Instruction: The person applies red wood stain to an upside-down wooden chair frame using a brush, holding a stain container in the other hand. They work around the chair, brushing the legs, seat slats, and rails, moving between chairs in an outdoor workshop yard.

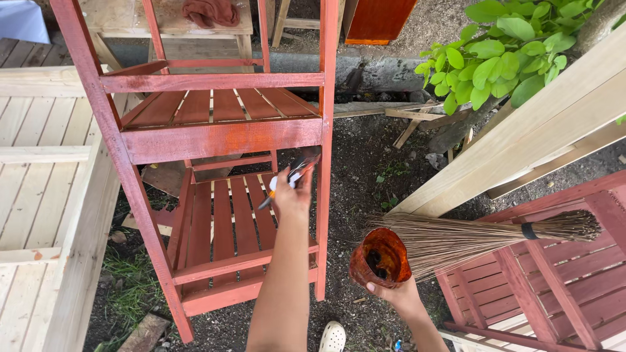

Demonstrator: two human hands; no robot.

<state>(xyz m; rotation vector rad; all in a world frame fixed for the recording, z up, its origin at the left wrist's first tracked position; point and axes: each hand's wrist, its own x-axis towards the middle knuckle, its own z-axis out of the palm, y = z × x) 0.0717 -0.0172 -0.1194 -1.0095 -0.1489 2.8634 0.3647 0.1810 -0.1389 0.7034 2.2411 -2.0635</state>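
Right hand (399, 294) grips stain-caked container (380, 259) — near right.
Left hand (291, 193) — fingers pinching paintbrush (293, 176) against red shelf rack (222, 139).

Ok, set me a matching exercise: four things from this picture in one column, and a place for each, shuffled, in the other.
Things:
1. paintbrush
2. paint-stained pot
3. twig broom
4. reddish cloth

Places:
A. lying across the red slatted frame at the right
B. in the left hand, against the red shelf unit
C. on the bare wooden stand at the top of the picture
D. in the right hand, low in the picture

Pairs: 1-B, 2-D, 3-A, 4-C
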